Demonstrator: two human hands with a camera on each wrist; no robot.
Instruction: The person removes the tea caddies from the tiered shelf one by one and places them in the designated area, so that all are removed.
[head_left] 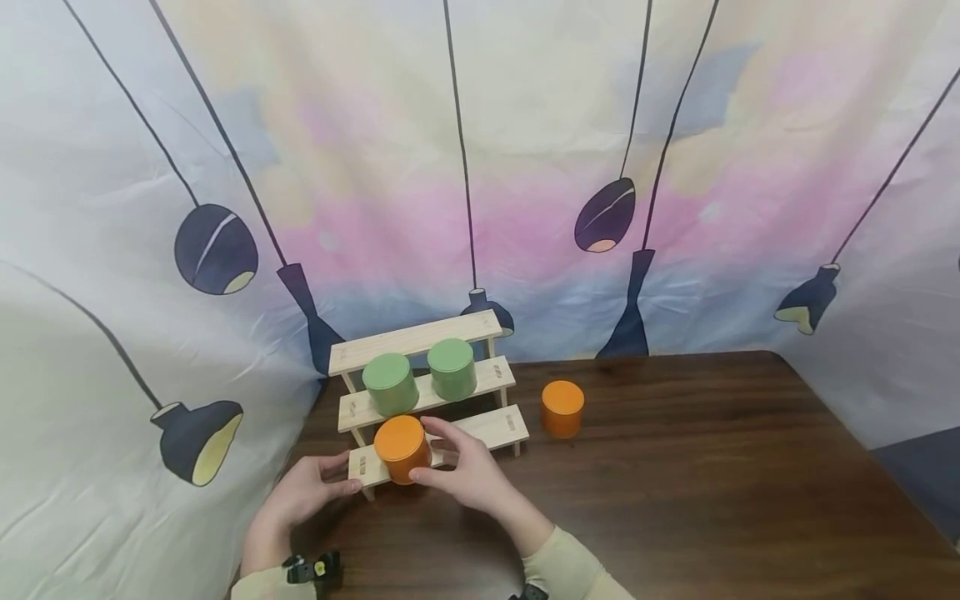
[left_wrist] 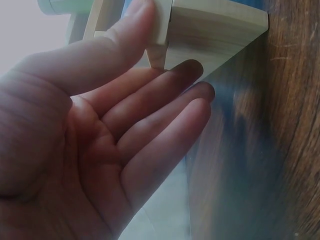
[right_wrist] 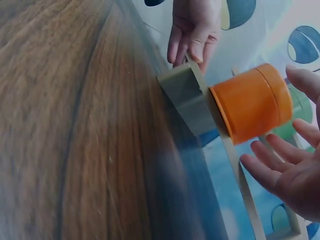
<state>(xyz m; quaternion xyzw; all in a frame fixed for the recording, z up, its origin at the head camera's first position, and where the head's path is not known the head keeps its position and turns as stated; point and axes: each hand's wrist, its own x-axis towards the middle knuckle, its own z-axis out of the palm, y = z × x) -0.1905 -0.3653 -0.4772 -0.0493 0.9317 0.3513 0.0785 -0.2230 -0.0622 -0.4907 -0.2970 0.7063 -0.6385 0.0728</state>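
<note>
Orange tin [head_left: 402, 452]: lidded, upright, near left end of bottom tier. Rack [head_left: 415, 342]: pale wood, three-tiered, standing.

The head view is softly lit, the wrist views hazy.

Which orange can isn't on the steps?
The orange canister right of the wooden stepped shelf: it stands on the table, while the other orange one is on the lowest step.

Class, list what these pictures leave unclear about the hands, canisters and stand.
Right wrist view: part of the right hand, cut by the right edge.
Left wrist view: most of a green canister, cut by the top edge.
Head view: marks on the stand, too small to read.
</note>
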